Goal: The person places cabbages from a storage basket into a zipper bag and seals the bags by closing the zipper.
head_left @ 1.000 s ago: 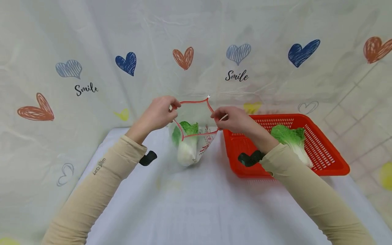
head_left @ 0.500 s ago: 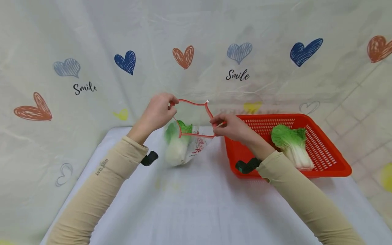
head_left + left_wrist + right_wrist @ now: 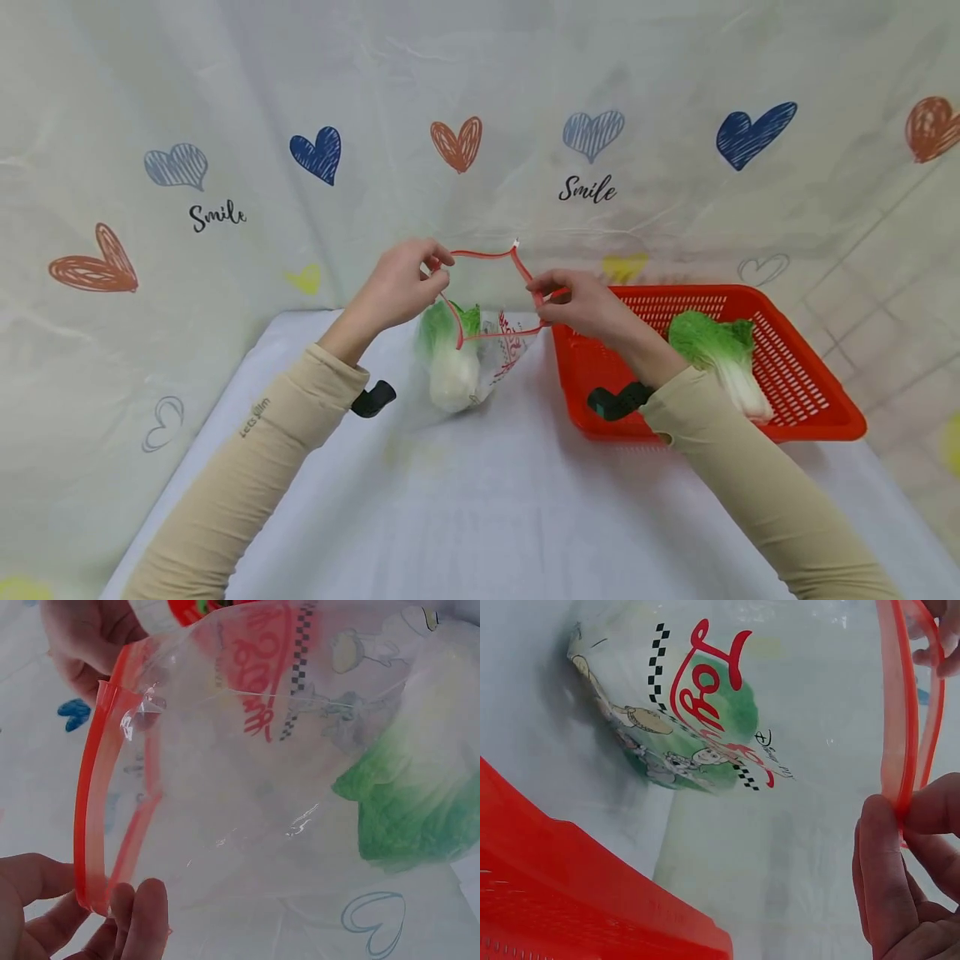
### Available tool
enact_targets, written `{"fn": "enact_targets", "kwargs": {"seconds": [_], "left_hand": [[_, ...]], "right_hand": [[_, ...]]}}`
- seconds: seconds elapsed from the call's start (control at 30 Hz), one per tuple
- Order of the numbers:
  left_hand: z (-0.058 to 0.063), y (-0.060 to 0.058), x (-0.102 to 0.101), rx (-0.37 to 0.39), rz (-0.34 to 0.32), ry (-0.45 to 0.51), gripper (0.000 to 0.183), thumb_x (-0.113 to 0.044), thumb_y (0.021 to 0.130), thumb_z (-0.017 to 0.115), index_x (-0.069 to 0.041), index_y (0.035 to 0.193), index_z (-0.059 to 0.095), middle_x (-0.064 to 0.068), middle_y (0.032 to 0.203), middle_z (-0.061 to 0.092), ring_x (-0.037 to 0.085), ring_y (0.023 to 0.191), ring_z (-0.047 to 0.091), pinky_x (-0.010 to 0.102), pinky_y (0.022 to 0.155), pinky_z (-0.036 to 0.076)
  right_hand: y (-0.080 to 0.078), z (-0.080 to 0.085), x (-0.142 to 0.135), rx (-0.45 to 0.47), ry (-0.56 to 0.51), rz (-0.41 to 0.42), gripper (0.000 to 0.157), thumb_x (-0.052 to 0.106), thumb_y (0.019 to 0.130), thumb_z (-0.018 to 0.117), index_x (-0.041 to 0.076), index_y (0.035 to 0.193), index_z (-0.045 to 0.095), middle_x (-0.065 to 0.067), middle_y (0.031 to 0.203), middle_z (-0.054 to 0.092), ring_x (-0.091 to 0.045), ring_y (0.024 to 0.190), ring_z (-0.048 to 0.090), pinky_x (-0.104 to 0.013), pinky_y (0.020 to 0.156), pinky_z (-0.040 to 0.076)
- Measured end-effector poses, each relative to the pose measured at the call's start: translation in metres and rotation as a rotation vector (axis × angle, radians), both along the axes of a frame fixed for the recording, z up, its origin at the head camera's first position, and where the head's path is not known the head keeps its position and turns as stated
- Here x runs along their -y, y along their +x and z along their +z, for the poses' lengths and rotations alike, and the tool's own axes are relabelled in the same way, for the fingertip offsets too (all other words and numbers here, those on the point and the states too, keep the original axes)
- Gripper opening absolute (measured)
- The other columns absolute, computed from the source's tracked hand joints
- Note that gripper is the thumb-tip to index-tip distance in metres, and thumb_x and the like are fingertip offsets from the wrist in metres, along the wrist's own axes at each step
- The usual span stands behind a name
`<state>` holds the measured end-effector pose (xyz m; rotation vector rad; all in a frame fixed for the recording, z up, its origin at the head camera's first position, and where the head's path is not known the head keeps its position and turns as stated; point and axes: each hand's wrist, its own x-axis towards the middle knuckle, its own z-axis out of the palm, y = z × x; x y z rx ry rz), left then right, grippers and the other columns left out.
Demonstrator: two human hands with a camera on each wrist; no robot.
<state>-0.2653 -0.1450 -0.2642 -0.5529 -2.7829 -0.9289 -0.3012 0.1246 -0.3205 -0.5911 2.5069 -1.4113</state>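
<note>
Left of the red basket point(image 3: 573, 383), the left hand point(image 3: 405, 282) and right hand point(image 3: 581, 307) pinch opposite rims of the clear zip bag point(image 3: 512, 348), seemingly keeping its mouth gaping; a napa cabbage point(image 3: 453, 379) sits inside.

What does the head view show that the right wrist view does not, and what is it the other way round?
Only the head view shows the cabbage in the basket and the sleeves.

Only the right wrist view clearly shows the cartoon figures and checkered strip on the bag.

Both show the bag's red rim, right hand, left hand, bagged cabbage and at least part of the basket.
</note>
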Motion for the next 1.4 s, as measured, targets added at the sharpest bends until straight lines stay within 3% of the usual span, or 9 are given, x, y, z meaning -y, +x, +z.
{"fn": "enact_targets", "kwargs": {"seconds": [0.2, 0.4, 0.6, 0.8, 0.97, 1.17, 1.27, 1.4], "left_hand": [[-0.003, -0.003, 0.000, -0.042, -0.027, -0.015, 0.023, -0.010, 0.096, 0.054, -0.005, 0.115, 0.066, 0.010, 0.105, 0.066, 0.025, 0.088, 0.062, 0.036, 0.080, 0.051], [-0.004, -0.002, 0.004, 0.052, -0.059, 0.055, 0.026, -0.010, 0.094, 0.059, -0.006, 0.119, 0.063, 0.010, 0.105, 0.062, 0.021, 0.080, 0.066, 0.031, 0.064, 0.056], [-0.002, -0.002, 0.004, 0.101, -0.075, 0.069, 0.028, -0.011, 0.092, 0.063, -0.006, 0.120, 0.062, 0.011, 0.108, 0.061, 0.020, 0.079, 0.067, 0.034, 0.065, 0.057], [-0.002, -0.002, 0.000, 0.078, -0.083, 0.081, 0.026, -0.012, 0.094, 0.063, -0.006, 0.119, 0.063, 0.009, 0.107, 0.062, 0.019, 0.079, 0.066, 0.031, 0.064, 0.057], [-0.005, -0.003, 0.000, 0.064, -0.086, 0.088, 0.025, -0.014, 0.094, 0.063, -0.007, 0.118, 0.064, 0.008, 0.105, 0.063, 0.020, 0.079, 0.066, 0.030, 0.064, 0.056], [-0.007, -0.004, 0.001, 0.060, -0.093, 0.096, 0.026, -0.013, 0.093, 0.063, -0.006, 0.118, 0.064, 0.009, 0.106, 0.062, 0.020, 0.083, 0.066, 0.031, 0.066, 0.056], [-0.007, -0.004, 0.001, 0.057, -0.095, 0.099, 0.026, -0.013, 0.093, 0.063, -0.006, 0.118, 0.063, 0.009, 0.106, 0.062, 0.020, 0.084, 0.066, 0.031, 0.068, 0.056], [-0.007, -0.004, 0.001, 0.049, -0.093, 0.092, 0.026, -0.013, 0.093, 0.063, -0.006, 0.118, 0.063, 0.009, 0.106, 0.062, 0.020, 0.084, 0.066, 0.031, 0.069, 0.055]], "right_hand": [[0.001, -0.004, 0.000, -0.013, -0.033, -0.032, 0.037, 0.016, 0.095, 0.062, 0.008, 0.131, 0.057, -0.011, 0.120, 0.057, -0.027, 0.099, 0.062, -0.044, 0.089, 0.053], [-0.004, -0.011, -0.003, -0.010, -0.089, -0.057, 0.036, 0.016, 0.095, 0.064, 0.006, 0.129, 0.059, -0.013, 0.117, 0.059, -0.027, 0.100, 0.061, -0.032, 0.085, 0.055], [-0.005, -0.014, -0.008, -0.004, -0.083, -0.065, 0.036, 0.016, 0.095, 0.064, 0.007, 0.129, 0.059, -0.015, 0.118, 0.060, -0.028, 0.102, 0.059, -0.034, 0.086, 0.055], [-0.004, -0.014, -0.012, -0.003, -0.094, -0.073, 0.035, 0.016, 0.094, 0.066, 0.008, 0.128, 0.059, -0.013, 0.118, 0.060, -0.027, 0.103, 0.059, -0.032, 0.085, 0.055], [-0.004, -0.014, -0.018, 0.027, -0.135, -0.070, 0.039, 0.018, 0.094, 0.066, 0.007, 0.131, 0.058, -0.012, 0.124, 0.058, -0.027, 0.107, 0.058, -0.039, 0.090, 0.053], [-0.011, -0.011, -0.045, 0.082, -0.174, -0.189, 0.044, 0.028, 0.096, 0.064, 0.012, 0.135, 0.054, -0.011, 0.131, 0.054, -0.027, 0.109, 0.061, -0.041, 0.098, 0.049], [-0.019, -0.012, -0.068, 0.104, -0.223, -0.282, 0.052, 0.036, 0.095, 0.064, 0.015, 0.140, 0.050, -0.009, 0.135, 0.050, -0.026, 0.114, 0.058, -0.035, 0.099, 0.048], [-0.027, -0.020, -0.104, 0.096, -0.319, -0.379, 0.061, 0.040, 0.093, 0.063, 0.012, 0.145, 0.044, -0.005, 0.134, 0.048, -0.022, 0.116, 0.053, -0.020, 0.089, 0.051]]}}
